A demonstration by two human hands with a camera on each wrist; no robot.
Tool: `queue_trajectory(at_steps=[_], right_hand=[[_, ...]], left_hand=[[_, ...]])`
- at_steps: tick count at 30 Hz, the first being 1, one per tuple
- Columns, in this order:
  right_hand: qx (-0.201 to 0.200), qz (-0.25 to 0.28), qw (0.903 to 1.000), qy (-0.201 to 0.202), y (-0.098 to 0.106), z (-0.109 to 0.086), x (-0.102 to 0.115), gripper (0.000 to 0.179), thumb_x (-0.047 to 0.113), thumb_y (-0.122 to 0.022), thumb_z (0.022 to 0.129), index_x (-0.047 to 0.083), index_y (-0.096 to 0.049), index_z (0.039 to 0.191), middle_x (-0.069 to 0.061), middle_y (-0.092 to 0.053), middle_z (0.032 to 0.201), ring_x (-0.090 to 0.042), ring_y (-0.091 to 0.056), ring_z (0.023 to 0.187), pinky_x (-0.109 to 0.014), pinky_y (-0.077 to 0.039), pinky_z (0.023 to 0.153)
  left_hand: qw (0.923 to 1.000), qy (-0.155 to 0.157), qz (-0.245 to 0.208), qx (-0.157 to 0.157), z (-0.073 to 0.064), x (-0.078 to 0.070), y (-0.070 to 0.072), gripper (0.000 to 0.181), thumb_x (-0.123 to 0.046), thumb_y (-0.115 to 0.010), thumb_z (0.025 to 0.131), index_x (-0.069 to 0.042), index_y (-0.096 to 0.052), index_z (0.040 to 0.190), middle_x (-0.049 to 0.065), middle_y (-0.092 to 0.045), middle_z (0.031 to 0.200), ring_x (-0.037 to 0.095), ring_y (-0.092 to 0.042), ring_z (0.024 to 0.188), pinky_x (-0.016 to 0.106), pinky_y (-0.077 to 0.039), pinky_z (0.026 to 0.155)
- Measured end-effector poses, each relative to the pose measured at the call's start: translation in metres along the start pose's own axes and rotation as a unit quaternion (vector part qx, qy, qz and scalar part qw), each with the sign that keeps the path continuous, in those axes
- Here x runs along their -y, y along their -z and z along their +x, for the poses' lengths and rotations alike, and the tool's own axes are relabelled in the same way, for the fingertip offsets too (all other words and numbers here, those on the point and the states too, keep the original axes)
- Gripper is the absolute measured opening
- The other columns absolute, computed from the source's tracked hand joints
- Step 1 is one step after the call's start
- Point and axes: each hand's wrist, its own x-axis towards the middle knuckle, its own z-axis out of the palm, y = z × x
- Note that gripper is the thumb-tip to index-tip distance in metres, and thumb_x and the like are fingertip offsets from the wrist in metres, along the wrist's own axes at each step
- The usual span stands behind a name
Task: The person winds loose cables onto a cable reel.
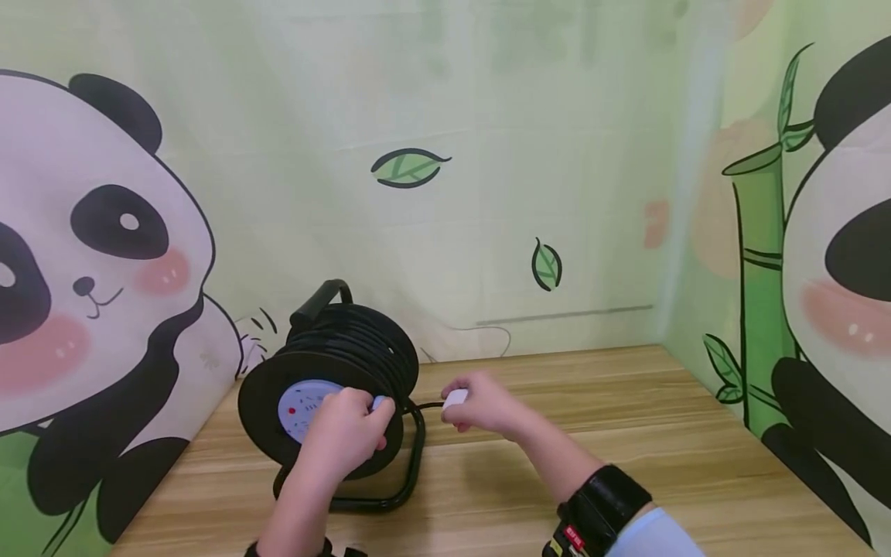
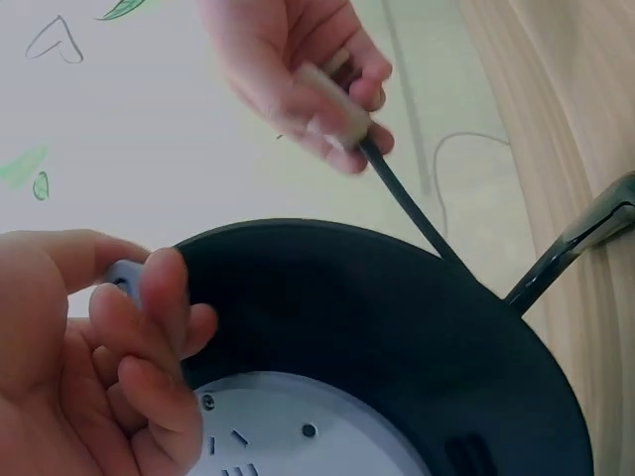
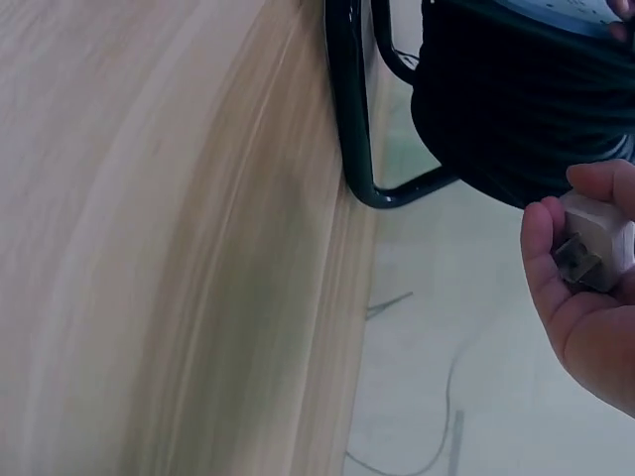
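A black cable reel point(image 1: 261, 414) stands on the wooden table, its drum wound with black cord point(image 1: 358, 333). Its front carries a pale blue socket panel point(image 1: 295, 410) with a red button. My left hand point(image 1: 343, 433) is in front of this face, thumb and fingers pinching a small light blue knob point(image 2: 123, 275), mostly hidden by the fingers. To the right of the reel, my right hand point(image 1: 490, 406) grips a white plug point(image 1: 455, 398). Metal prongs point(image 3: 576, 260) show on the plug in the right wrist view. A short length of cord point(image 2: 412, 208) runs from it to the drum.
The reel has a black handle point(image 1: 320, 303) on top and a bent black tube frame point(image 1: 379, 504) resting on the wooden table point(image 1: 571, 464). Behind and at both sides hang pale green cloths point(image 1: 487, 100) printed with pandas, leaves and bamboo.
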Motion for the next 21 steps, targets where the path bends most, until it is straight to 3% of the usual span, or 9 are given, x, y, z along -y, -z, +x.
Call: queue_trajectory(at_steps=[7,11,15,21], right_hand=[[0.021,0.046,0.9983,-0.028,-0.024,0.014,0.000,0.036,0.001,-0.069,0.073,-0.006,-0.061,0.107,-0.015,-0.064,0.086,-0.025,-0.063,0.072,-0.039,-0.056,0.062],[0.026,0.019,0.9987,-0.040,-0.038,0.017,-0.001,0.026,0.011,-0.069,0.080,-0.001,-0.062,0.102,-0.013,-0.065,0.076,-0.022,-0.062,0.062,-0.032,-0.052,0.050],[0.024,-0.023,0.9984,-0.047,-0.050,0.020,0.000,0.020,0.015,-0.070,0.081,0.005,-0.063,0.096,-0.008,-0.060,0.068,-0.015,-0.053,0.053,-0.027,-0.043,0.043],[0.038,0.000,0.9963,-0.077,-0.065,0.025,0.000,0.024,0.005,-0.073,0.077,0.002,-0.062,0.099,-0.008,-0.059,0.078,-0.019,-0.055,0.051,-0.040,-0.054,0.055]], left_hand=[[0.9944,0.013,0.014,0.104,0.001,0.011,-0.009,0.041,-0.026,-0.051,0.092,-0.010,-0.057,0.054,-0.004,-0.057,0.046,0.017,-0.054,0.042,0.032,-0.044,0.046],[0.9880,0.013,0.032,0.151,-0.001,0.018,-0.014,0.038,-0.023,-0.051,0.091,-0.010,-0.058,0.056,-0.003,-0.057,0.045,0.017,-0.053,0.040,0.031,-0.043,0.045],[0.9814,0.011,0.067,0.180,-0.002,0.024,-0.019,0.035,-0.023,-0.051,0.091,-0.011,-0.057,0.058,-0.004,-0.055,0.043,0.017,-0.052,0.039,0.031,-0.042,0.045],[0.9773,0.004,0.084,0.194,-0.002,0.027,-0.020,0.033,-0.020,-0.052,0.089,-0.011,-0.057,0.058,-0.003,-0.053,0.042,0.017,-0.053,0.039,0.031,-0.043,0.045]])
